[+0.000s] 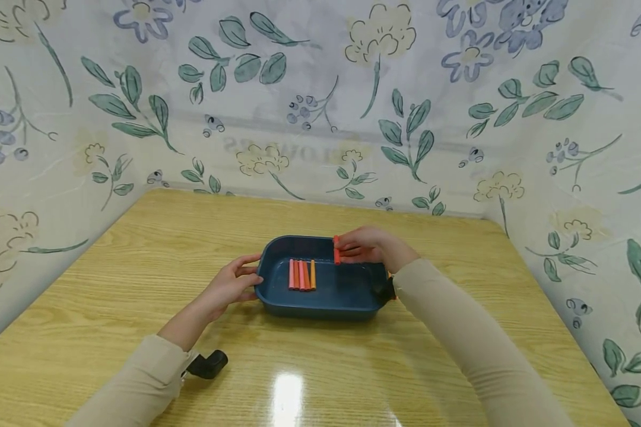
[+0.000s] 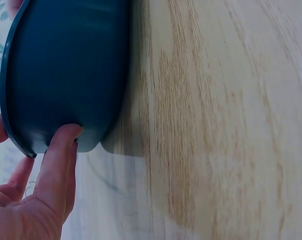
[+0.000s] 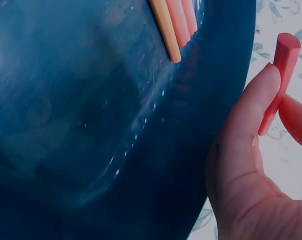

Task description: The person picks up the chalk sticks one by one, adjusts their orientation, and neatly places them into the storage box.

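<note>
A dark blue rectangular tray (image 1: 320,311) with rounded corners stands on the table. My left hand (image 1: 232,284) grips its left end, and in the left wrist view fingers (image 2: 58,162) lie against the outer wall. Between thumb and fingers, my right hand (image 1: 363,244) pinches a red crayon (image 3: 286,60) with a six-sided end. It is held upright above the tray's far rim, toward the right. Inside the tray, left of its middle, several pink and orange crayons (image 1: 301,276) lie side by side, with a yellow-orange one (image 3: 167,35) at the right end of the row.
The wood-grain table (image 1: 192,231) extends around the tray. A floral cloth (image 1: 320,118) hangs behind and at both sides. Black wrist cameras (image 1: 208,364) sit on both wrists. Orange-red bits (image 1: 393,290) show beside the right wrist, mostly hidden.
</note>
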`<state>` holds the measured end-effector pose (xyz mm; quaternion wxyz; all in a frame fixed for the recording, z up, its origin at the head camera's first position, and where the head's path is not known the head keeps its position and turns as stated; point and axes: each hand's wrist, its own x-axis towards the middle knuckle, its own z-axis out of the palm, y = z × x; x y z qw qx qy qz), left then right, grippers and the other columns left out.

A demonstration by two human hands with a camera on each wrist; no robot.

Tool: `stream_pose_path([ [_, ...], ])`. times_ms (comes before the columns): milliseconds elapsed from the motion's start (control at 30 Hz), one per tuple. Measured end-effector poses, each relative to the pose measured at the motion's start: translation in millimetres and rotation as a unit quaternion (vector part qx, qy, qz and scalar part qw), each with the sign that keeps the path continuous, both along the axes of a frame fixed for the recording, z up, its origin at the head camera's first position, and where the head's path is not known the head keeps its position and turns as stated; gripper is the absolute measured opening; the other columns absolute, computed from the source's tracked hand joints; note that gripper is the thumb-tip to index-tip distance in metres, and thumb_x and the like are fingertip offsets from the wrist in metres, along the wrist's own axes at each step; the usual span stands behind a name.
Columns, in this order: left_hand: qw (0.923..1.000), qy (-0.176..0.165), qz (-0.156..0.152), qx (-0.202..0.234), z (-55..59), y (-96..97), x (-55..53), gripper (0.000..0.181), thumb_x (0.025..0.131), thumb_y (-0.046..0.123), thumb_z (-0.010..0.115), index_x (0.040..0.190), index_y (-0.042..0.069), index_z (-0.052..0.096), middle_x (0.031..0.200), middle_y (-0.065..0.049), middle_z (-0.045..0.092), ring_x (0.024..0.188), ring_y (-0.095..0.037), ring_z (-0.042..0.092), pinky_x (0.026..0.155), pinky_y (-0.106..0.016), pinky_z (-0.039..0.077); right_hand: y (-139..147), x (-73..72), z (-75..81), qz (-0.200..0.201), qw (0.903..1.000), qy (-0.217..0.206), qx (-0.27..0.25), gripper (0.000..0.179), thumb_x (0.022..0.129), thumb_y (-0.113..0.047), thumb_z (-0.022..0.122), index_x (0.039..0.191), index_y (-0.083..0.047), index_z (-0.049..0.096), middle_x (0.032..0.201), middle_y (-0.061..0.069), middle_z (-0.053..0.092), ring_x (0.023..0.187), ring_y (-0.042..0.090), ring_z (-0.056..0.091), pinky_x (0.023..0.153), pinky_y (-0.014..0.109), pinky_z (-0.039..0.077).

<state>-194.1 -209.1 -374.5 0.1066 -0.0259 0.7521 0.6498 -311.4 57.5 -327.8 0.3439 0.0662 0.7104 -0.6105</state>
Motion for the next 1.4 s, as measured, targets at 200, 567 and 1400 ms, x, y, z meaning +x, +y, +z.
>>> stream_pose_path([
  [200, 1.0000, -0.001, -0.001, -0.003, 0.1, -0.1, 0.8, 0.056, 0.093, 0.003, 0.048, 0.144, 0.000, 0.024, 0.134, -0.032, 0.033, 0.106, -0.037, 0.055, 0.080, -0.043, 0.052, -12.2, -2.6, -7.9, 0.017, 0.9997, -0.015, 0.003, 0.035, 0.088, 0.000, 0.060, 0.121, 0.005, 0.053, 0.103, 0.015, 0.056, 0.085, 0.022, 0.059, 0.080, 0.032, 0.053],
  [567, 1.0000, -0.004, 0.001, -0.005, 1.5, 1.1, 0.1, 0.057, 0.093, 0.003, 0.048, 0.144, 0.000, 0.025, 0.136, -0.031, 0.033, 0.105, -0.035, 0.056, 0.081, -0.043, 0.052, -26.5, -5.9, -24.2, 0.018, 0.9981, -0.049, 0.032, 0.030, 0.086, 0.003, 0.061, 0.115, 0.007, 0.059, 0.097, 0.016, 0.060, 0.079, 0.022, 0.061, 0.077, 0.032, 0.054],
  [1400, 1.0000, -0.002, 0.000, 0.003, 0.5, -0.1, 1.7, 0.057, 0.093, 0.003, 0.048, 0.144, 0.000, 0.024, 0.135, -0.031, 0.033, 0.103, -0.034, 0.057, 0.081, -0.042, 0.052, -34.6, -2.9, -40.1, -0.002, 0.9965, -0.070, 0.044, 0.029, 0.085, 0.008, 0.060, 0.113, 0.011, 0.058, 0.094, 0.018, 0.060, 0.083, 0.026, 0.062, 0.074, 0.033, 0.055],
])
